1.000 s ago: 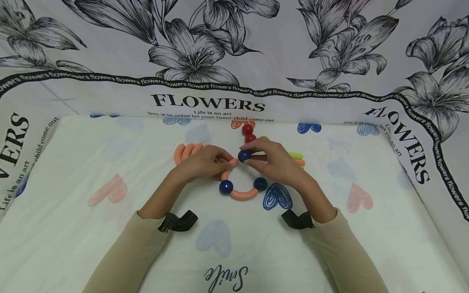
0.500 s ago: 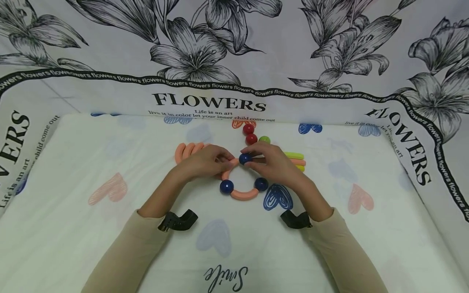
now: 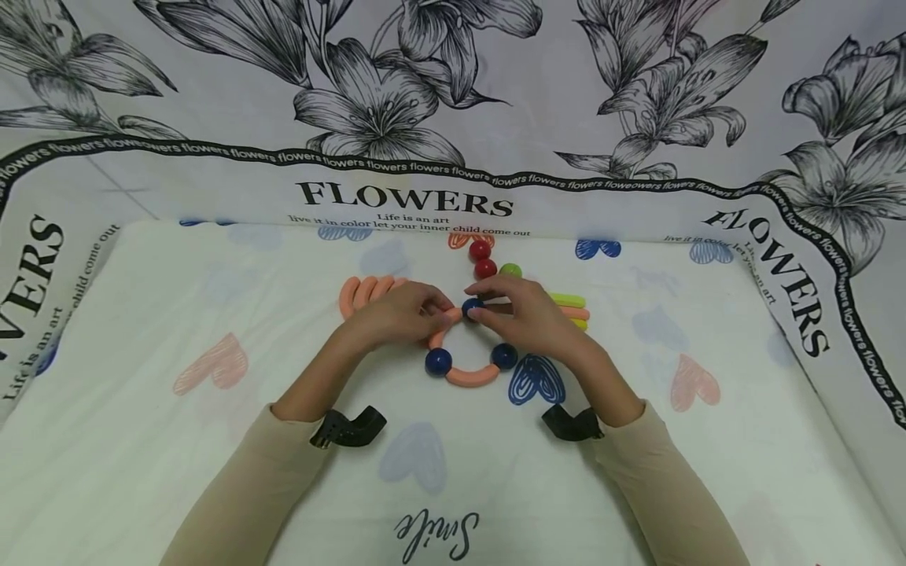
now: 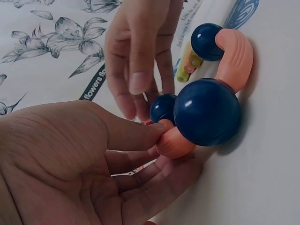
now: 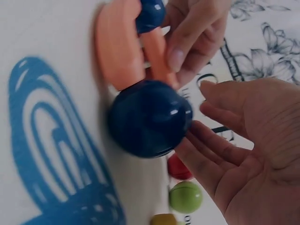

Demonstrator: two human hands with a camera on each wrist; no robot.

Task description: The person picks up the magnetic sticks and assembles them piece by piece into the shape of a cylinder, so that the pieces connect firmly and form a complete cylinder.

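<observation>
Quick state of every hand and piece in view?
Left hand: pinching far coral rod.
Far blue ball: against that rod; seating unclear.
Right hand: around that ball; grip unclear.
Near coral rod: meets left blue ball and right blue ball.
Red balls: adjacent.
Green ball: beside them.
Spare coral rods: rowed, partly hidden.
Yellow rods: partly hidden.

the balls are navy, red or green; the rods salmon or yellow; the white sheet heart-printed.
</observation>
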